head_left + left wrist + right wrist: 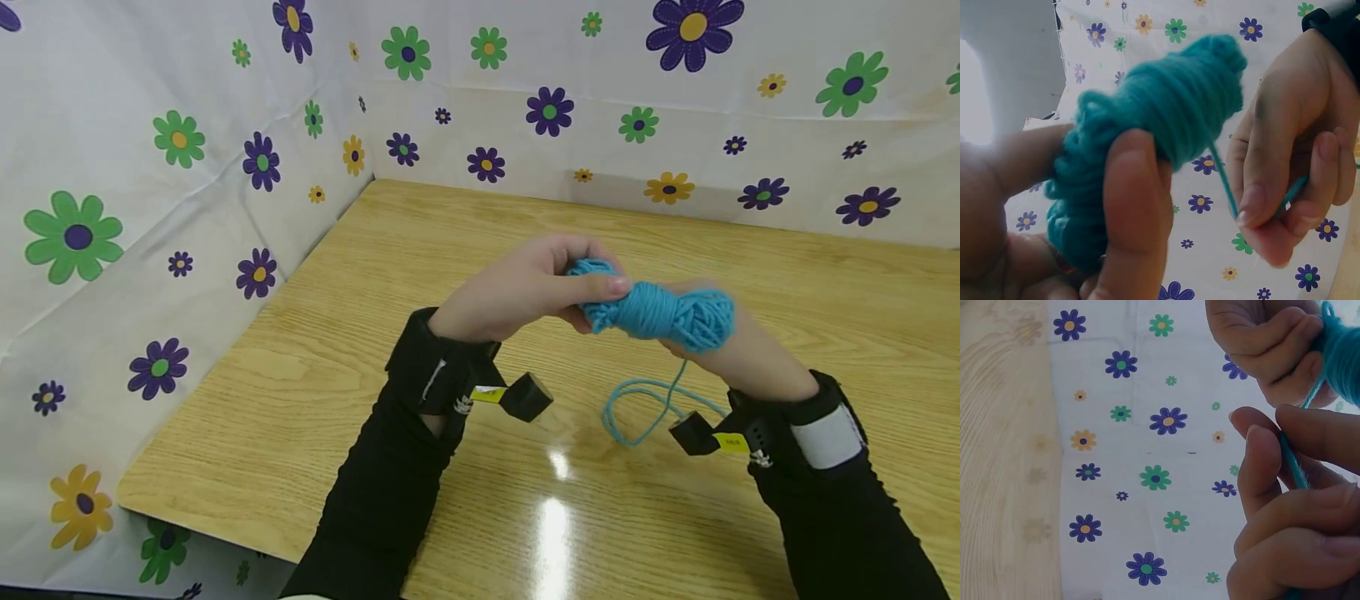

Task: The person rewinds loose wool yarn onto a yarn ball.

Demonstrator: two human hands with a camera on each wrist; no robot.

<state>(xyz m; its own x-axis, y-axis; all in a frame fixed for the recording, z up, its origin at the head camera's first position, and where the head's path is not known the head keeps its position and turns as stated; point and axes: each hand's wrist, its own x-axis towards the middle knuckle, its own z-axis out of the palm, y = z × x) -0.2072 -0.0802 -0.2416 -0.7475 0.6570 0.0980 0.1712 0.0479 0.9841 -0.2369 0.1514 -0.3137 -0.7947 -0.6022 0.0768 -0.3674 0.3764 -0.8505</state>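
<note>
A bundle of blue yarn (647,310), wound tightly round its middle with loops bulging at both ends, is held above the table. My left hand (536,283) grips one end of it, thumb on the near side. Behind the bundle in the head view is my right hand (738,346), partly hidden. The left wrist view shows the right hand (1291,150) beside the bundle, pinching a yarn strand (1223,178) that runs from the wound middle. In the right wrist view the strand (1293,461) passes between thumb and fingers. Its loose tail (622,408) loops down onto the table.
The wood-grain table (300,367) spreads beneath both hands. A white flower-print cloth (510,75) stands behind the table and along its left side. A black strap with a small camera (527,397) sits on each wrist.
</note>
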